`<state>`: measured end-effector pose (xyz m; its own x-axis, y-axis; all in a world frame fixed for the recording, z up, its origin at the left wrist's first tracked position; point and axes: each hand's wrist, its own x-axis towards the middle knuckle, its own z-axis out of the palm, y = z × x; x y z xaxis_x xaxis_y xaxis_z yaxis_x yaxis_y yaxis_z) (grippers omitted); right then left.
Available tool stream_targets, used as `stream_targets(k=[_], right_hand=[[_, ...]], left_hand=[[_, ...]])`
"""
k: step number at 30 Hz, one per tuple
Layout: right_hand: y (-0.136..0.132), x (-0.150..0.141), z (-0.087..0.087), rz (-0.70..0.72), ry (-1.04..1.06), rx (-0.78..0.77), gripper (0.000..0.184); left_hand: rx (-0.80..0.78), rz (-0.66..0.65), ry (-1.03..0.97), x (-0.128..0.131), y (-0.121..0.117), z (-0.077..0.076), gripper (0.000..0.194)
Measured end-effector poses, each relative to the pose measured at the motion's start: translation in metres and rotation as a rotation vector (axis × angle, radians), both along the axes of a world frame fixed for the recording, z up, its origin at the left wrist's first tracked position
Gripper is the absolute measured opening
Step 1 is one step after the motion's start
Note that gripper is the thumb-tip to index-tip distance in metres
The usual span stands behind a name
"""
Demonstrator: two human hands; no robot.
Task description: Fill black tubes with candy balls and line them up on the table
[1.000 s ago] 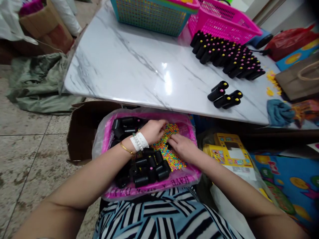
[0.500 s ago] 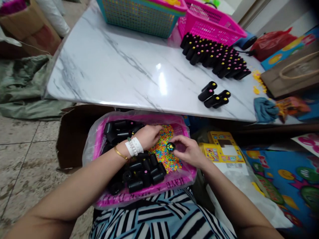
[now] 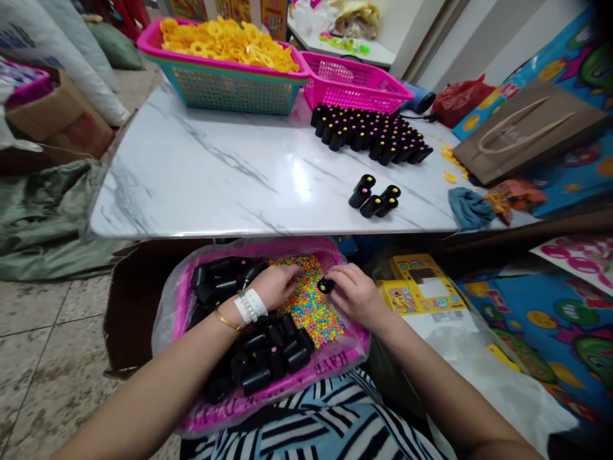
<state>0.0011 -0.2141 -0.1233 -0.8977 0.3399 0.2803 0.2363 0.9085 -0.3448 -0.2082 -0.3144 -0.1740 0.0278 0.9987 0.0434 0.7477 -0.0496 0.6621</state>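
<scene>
A pink basket [image 3: 352, 356], lined with clear plastic, rests at my lap. On its right side lie many small coloured beads [image 3: 313, 313]; black plastic cylinders [image 3: 256, 381] are piled on its left. My left hand [image 3: 278, 285] is at the upper part of the beads with its fingers curled together; whatever is between the fingertips is hidden. Over the right edge of the beads, my right hand [image 3: 357, 294] pinches a black cylinder [image 3: 324, 286] between thumb and fingers. Its round end is turned up and a small yellow spot shows there.
Several black cylinders [image 3: 372, 199] stand on the marble-pattern table [image 3: 215, 185], with a dense group [image 3: 368, 135] behind them. A teal and pink basket [image 3: 230, 92] of yellow rings, a pink basket [image 3: 354, 83], a paper bag [image 3: 527, 134] and a blue cloth [image 3: 470, 207] are also there.
My view has tilted upward, showing more of the table. The cylinder in my right hand has turned; coloured beads showed in its end before, and now mostly a yellow spot.
</scene>
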Motion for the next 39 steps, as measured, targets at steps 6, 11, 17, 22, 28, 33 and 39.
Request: stream_targets(k=[6, 11, 17, 22, 28, 33, 39], right_hand=[[-0.002, 0.004, -0.004, 0.008, 0.005, 0.058, 0.031], [-0.003, 0.006, -0.012, -0.020, 0.036, 0.055, 0.031], [-0.007, 0.006, -0.019, -0.078, 0.104, -0.010, 0.032], [-0.010, 0.007, -0.011, -0.143, 0.149, -0.316, 0.024], [-0.006, 0.006, 0.013, -0.296, 0.412, -0.953, 0.036], [0.024, 0.011, 0.043, -0.400, 0.584, -0.744, 0.043], [0.081, 0.017, 0.065, -0.564, 0.533, -0.534, 0.059]], left_hand=[[0.004, -0.019, 0.007, 0.002, 0.001, -0.001, 0.033], [0.007, -0.021, 0.029, 0.002, 0.001, -0.002, 0.034], [0.019, -0.032, 0.020, 0.003, 0.000, -0.002, 0.036], [0.029, -0.031, 0.003, 0.001, 0.000, 0.000, 0.032], [0.149, 0.034, -0.108, 0.012, -0.011, 0.026, 0.021], [0.280, 0.098, -0.173, 0.014, -0.006, 0.090, 0.030], [0.162, 0.217, -0.044, 0.001, 0.070, 0.143, 0.078]])
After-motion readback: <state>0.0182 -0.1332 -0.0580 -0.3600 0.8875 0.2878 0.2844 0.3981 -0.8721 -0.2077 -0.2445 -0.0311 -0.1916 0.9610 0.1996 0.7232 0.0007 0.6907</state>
